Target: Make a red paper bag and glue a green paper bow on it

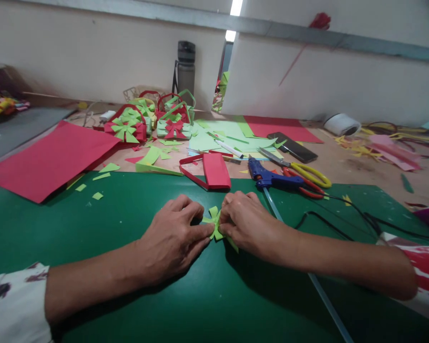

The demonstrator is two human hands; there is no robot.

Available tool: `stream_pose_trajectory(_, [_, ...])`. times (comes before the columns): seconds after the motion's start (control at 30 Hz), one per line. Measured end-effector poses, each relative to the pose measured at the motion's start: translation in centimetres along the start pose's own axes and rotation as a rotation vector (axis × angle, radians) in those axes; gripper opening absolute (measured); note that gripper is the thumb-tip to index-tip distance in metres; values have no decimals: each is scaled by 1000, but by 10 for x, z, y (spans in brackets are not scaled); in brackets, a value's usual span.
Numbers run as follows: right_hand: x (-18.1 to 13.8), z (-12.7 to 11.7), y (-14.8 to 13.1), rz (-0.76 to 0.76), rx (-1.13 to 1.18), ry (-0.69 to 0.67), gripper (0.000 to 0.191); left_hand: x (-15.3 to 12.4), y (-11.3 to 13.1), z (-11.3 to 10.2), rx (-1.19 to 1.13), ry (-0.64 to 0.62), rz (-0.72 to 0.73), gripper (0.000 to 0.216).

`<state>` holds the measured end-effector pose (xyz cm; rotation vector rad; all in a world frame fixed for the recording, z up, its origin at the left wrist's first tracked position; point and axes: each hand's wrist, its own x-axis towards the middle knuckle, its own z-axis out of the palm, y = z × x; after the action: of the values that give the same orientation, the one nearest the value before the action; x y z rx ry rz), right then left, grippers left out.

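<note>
A small light-green paper bow [215, 223] lies on the dark green mat [121, 214], pinched from both sides. My left hand [174, 236] presses its fingertips together on the bow's left side. My right hand [243, 220] grips the bow's right side with curled fingers. Just behind my hands sits a folded red paper box with a strip handle [214, 170]. Much of the bow is hidden under my fingers.
A blue glue gun [268, 178] with its glue stick and black cord lies right of my hands, beside yellow scissors [307, 172] and red scissors. Red paper sheet [53, 157] at left; finished red-green paper baskets [146, 121], a phone [292, 146], grey bottle [186, 66], tape roll [341, 125] farther back.
</note>
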<state>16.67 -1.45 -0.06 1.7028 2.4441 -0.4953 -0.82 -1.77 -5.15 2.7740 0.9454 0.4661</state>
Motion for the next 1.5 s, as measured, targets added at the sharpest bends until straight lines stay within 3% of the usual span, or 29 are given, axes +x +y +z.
stream_pose_trajectory(0.33, [4, 0, 2, -12, -22, 10, 17, -2, 1, 0, -11, 25, 4, 23])
stream_pose_trajectory(0.77, [4, 8, 15, -60, 38, 137, 5, -2, -1, 3, 53, 23, 35, 26])
stream_pose_trajectory(0.9, [-6, 16, 24, -167, 51, 259, 8, -2, 0, 2, 64, 17, 39, 27])
stream_pose_trajectory(1.17, [-25, 40, 32, -522, -58, 543, 18, -2, -1, 3, 44, 53, 40, 24])
stream_pose_trajectory(1.5, [-23, 45, 33, -649, -91, 545, 33, -1, 0, 3, 64, 113, 89, 19])
